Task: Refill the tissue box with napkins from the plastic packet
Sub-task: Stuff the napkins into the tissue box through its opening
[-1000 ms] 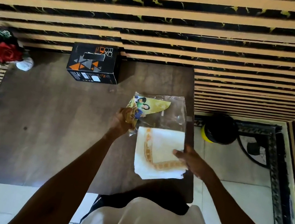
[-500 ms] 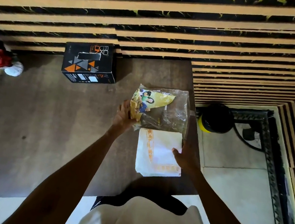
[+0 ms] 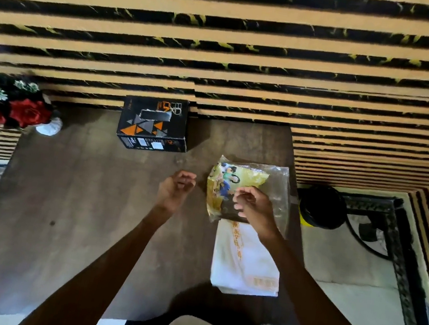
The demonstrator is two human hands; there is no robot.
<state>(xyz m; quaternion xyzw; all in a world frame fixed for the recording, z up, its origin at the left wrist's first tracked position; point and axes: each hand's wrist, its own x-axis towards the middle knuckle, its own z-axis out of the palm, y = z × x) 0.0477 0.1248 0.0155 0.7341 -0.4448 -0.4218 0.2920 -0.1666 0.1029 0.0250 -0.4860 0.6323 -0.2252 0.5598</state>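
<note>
Before you the bench [image 3: 72, 209] is dark brown. The tissue box [image 3: 154, 124] on it is black with orange and grey triangles. The plastic packet [image 3: 249, 185] is clear, with a yellow printed label showing cartoon figures. The napkins [image 3: 244, 264] are white with an orange border pattern. The flowers [image 3: 22, 109] are red, and the wall [image 3: 226, 51] is striped black and tan.

napkins [image 3: 246, 264] on table [image 3: 74, 195] | packet [image 3: 235, 183] beyond | right hand [image 3: 254, 207] over packet | left hand [image 3: 174, 189] empty
</note>
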